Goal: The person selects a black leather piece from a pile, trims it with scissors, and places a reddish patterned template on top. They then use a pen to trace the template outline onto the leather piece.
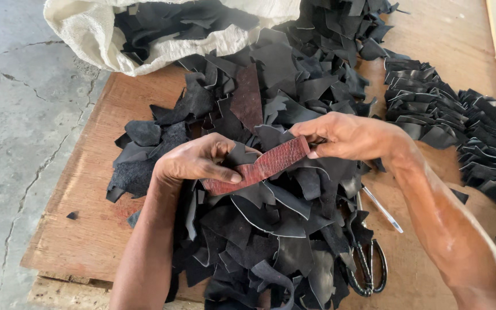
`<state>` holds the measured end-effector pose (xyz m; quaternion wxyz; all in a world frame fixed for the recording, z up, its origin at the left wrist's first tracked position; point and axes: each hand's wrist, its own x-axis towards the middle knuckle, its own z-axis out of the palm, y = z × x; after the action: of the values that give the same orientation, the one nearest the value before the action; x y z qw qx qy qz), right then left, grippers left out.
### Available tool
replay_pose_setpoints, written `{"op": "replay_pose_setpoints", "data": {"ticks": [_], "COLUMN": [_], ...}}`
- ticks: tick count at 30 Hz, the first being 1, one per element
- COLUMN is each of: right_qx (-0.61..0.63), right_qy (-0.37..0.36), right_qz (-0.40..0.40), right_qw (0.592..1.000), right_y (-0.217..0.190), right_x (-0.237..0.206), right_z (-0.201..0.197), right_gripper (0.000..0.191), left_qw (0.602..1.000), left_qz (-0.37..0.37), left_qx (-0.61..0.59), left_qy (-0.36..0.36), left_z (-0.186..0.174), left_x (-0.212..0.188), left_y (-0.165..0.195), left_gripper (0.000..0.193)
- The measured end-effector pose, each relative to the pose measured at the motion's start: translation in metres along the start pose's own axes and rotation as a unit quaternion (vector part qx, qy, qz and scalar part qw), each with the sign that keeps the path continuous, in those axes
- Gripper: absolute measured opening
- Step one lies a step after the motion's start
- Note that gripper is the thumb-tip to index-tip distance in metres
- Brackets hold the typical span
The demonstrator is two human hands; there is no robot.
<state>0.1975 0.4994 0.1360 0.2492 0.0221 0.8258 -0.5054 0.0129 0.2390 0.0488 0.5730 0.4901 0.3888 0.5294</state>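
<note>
A reddish-brown textured leather strip [258, 167] is held up between the two hands, just above a large heap of black leather scraps [259, 229] spread over the wooden counter [87, 229]. The step in hand appears to be the inspection or sorting of this one piece, picked out from the dark offcuts.

The left hand [196, 162] is closed on the strip's lower left end, with the thumb pressed along the top of the leather and the fingers curled beneath it. The right hand [345, 136] is pinched on the upper right end, thumb and forefinger gripping the edge. The strip is thus stretched at a slant between the hands, rising from left to right, and is touched by both.

The next move is judged to call for a steady grip at both ends while the strip is turned or carried clear of the heap, so that no loose scraps are dragged along.

A pair of black-handled scissors [365, 270] is seen lying on the counter near the right forearm, partly covered by scraps, beside a thin pen [383, 209]. Neater stacked black pieces [454, 120] are ranged to the right, well apart from the hands, and a pale sack [87, 34] holding more scraps is seen at the counter's far edge.
</note>
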Motion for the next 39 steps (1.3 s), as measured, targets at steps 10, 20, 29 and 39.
{"op": "replay_pose_setpoints", "data": {"ticks": [10,20,29,39], "right_qx": [-0.028,-0.007,-0.128,0.069], "right_qy": [-0.010,-0.024,0.056,0.249], "right_qz": [0.042,0.058,0.148,-0.003], "right_qw": [0.999,0.998,0.979,0.966], "right_y": [-0.002,-0.019,0.003,0.031], "right_x": [0.034,0.029,-0.003,-0.009], "right_z": [-0.005,0.001,-0.018,0.027], "right_gripper": [0.061,0.061,0.049,0.012], "left_qw": [0.998,0.998,0.999,0.999], "left_qz": [-0.029,-0.032,-0.020,0.006], "left_qx": [-0.015,0.036,0.003,-0.023], "left_qy": [0.048,0.049,0.036,0.048], "left_z": [-0.006,-0.003,0.000,0.002], "left_x": [-0.007,-0.005,-0.006,-0.008], "left_y": [-0.003,-0.007,0.003,0.002], "left_gripper": [0.030,0.025,0.068,0.074]}}
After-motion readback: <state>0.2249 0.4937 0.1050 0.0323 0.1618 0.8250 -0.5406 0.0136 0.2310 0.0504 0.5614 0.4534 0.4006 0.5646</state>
